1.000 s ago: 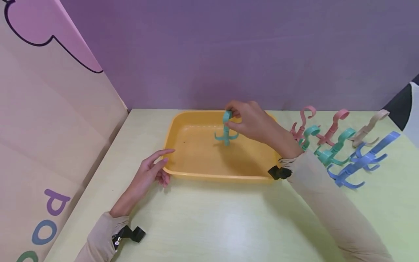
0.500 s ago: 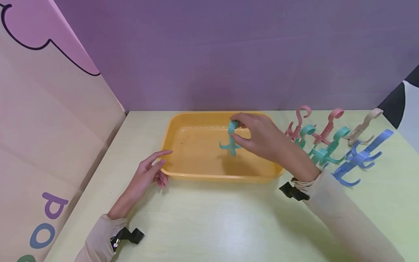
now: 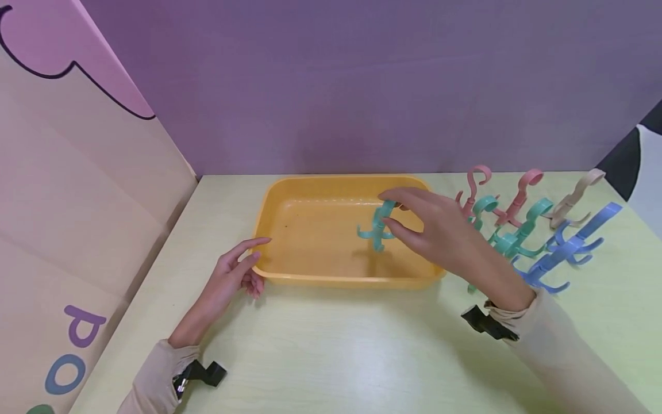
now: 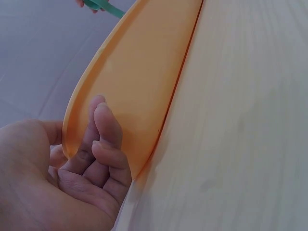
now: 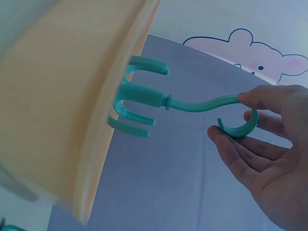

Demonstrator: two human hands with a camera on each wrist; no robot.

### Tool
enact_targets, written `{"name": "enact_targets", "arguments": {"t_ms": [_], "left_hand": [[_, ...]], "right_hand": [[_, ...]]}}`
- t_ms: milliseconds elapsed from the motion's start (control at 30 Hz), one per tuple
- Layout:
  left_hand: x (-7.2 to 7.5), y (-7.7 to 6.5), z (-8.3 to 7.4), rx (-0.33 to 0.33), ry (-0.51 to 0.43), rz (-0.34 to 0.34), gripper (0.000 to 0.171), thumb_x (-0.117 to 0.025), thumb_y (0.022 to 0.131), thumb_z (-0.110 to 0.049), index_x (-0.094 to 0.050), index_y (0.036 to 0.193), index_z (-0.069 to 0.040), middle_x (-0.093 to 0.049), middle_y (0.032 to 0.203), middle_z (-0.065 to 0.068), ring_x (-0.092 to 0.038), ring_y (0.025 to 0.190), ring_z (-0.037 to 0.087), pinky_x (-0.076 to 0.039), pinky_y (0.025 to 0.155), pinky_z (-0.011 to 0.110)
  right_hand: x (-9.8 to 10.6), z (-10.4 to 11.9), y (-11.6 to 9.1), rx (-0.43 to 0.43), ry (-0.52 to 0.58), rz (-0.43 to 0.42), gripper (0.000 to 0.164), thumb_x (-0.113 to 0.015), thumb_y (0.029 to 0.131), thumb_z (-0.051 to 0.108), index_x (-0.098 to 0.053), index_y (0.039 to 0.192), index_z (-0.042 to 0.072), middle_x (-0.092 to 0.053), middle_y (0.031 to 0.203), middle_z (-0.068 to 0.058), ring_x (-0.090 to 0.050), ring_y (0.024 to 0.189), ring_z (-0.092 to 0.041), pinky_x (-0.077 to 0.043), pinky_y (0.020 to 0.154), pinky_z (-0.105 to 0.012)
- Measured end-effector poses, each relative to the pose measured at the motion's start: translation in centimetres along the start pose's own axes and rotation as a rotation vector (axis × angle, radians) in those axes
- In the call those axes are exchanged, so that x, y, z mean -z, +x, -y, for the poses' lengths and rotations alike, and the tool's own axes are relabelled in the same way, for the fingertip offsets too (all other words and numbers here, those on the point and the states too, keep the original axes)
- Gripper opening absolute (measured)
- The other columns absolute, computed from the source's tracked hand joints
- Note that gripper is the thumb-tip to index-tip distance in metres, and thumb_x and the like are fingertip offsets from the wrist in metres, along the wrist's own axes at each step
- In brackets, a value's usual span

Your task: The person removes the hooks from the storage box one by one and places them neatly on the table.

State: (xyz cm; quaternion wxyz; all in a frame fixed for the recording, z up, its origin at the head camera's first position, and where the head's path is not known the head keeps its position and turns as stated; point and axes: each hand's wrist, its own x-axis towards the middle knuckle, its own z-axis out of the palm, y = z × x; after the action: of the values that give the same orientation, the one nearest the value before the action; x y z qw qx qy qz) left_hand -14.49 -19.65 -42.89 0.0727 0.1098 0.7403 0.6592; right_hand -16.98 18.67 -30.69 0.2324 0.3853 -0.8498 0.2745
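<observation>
My right hand (image 3: 439,230) pinches a teal rotating hook hanger (image 3: 378,229) by its curved top, between thumb and fingers. The hanger's several prongs point downward, over the right half of a yellow plastic tray (image 3: 310,281). In the right wrist view the hanger's hook (image 5: 240,127) curls beside the fingers, and its prongs partly pass behind the tray rim. At the tray's front left corner, my left hand (image 3: 235,270) grips the rim, index finger and thumb over the edge. The left wrist view shows the other fingers (image 4: 108,127) curled against the tray's outer wall.
To the right of the tray stand several more hook hangers: pink (image 3: 519,198), teal (image 3: 522,233), beige (image 3: 574,201) and blue (image 3: 566,247). A purple wall (image 3: 362,86) rises behind the table (image 3: 331,345), with a printed panel (image 3: 77,172) on the left.
My right hand has drawn the teal hook hanger rightward and toward me over the tray, and the hanger has tilted. The left hand has stayed at the tray corner.
</observation>
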Motion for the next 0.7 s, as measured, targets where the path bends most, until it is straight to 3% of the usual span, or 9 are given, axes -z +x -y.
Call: {"name": "enact_targets", "arguments": {"t_ms": [200,367,467,500,567,600,700], "left_hand": [[0.1,-0.1,-0.1,0.007,0.005,-0.005,0.045,-0.049,0.106,-0.030,-0.047,0.144,-0.005,-0.064,0.062,0.015,-0.060,0.050,0.026,-0.048,0.046,0.031],[0.3,-0.3,-0.3,0.014,0.011,-0.011,0.046,-0.049,0.106,-0.030,-0.047,0.144,-0.005,-0.064,0.062,0.016,-0.060,0.050,0.026,-0.049,0.046,0.031],[0.3,-0.3,-0.2,0.021,0.006,-0.015,0.046,-0.049,0.106,-0.030,-0.047,0.145,-0.006,-0.064,0.062,0.015,-0.060,0.050,0.025,-0.049,0.046,0.031],[0.3,-0.4,-0.2,0.022,0.003,-0.015,0.046,-0.049,0.106,-0.030,-0.047,0.145,-0.006,-0.064,0.062,0.015,-0.061,0.050,0.024,-0.049,0.046,0.031],[0.4,-0.3,-0.1,0.023,-0.004,-0.014,0.045,-0.049,0.106,-0.030,-0.047,0.144,-0.006,-0.064,0.062,0.015,-0.061,0.050,0.023,-0.050,0.046,0.032],[0.4,-0.3,-0.1,0.023,-0.007,-0.013,0.045,-0.049,0.106,-0.030,-0.047,0.144,-0.006,-0.064,0.062,0.015,-0.061,0.050,0.023,-0.050,0.046,0.032],[0.4,-0.3,0.0,0.018,-0.008,-0.012,0.043,-0.049,0.106,-0.029,-0.049,0.144,-0.009,-0.065,0.061,0.015,-0.061,0.050,0.023,-0.051,0.047,0.033]], "right_hand": [[1.4,0.9,-0.8,-0.001,-0.046,-0.032,0.043,-0.080,0.081,0.005,-0.066,0.121,0.007,-0.069,0.116,-0.007,-0.070,0.088,-0.022,-0.057,0.064,-0.036],[2.7,1.4,-1.1,0.015,-0.051,-0.084,0.045,-0.080,0.081,0.006,-0.066,0.124,0.008,-0.069,0.118,-0.005,-0.068,0.095,-0.020,-0.052,0.069,-0.025],[3.5,1.5,-1.5,0.022,-0.067,-0.119,0.036,-0.073,0.092,0.026,-0.067,0.123,0.009,-0.070,0.118,-0.004,-0.067,0.087,-0.016,-0.047,0.069,-0.019],[3.8,1.5,-1.6,0.030,-0.078,-0.130,0.037,-0.069,0.095,0.033,-0.067,0.122,0.008,-0.070,0.115,-0.004,-0.066,0.083,-0.014,-0.045,0.078,-0.019],[4.4,1.5,-1.8,0.036,-0.118,-0.160,0.046,-0.057,0.099,0.046,-0.068,0.120,0.006,-0.071,0.108,-0.004,-0.062,0.076,-0.011,-0.040,0.074,-0.018],[4.8,1.5,-1.8,0.043,-0.129,-0.177,0.051,-0.053,0.100,0.049,-0.068,0.119,0.004,-0.071,0.104,-0.005,-0.060,0.075,-0.009,-0.038,0.080,-0.020],[5.8,1.5,-2.0,0.060,-0.169,-0.239,0.055,-0.052,0.100,0.050,-0.070,0.115,0.000,-0.071,0.094,-0.008,-0.058,0.077,-0.009,-0.034,0.077,-0.021]]}}
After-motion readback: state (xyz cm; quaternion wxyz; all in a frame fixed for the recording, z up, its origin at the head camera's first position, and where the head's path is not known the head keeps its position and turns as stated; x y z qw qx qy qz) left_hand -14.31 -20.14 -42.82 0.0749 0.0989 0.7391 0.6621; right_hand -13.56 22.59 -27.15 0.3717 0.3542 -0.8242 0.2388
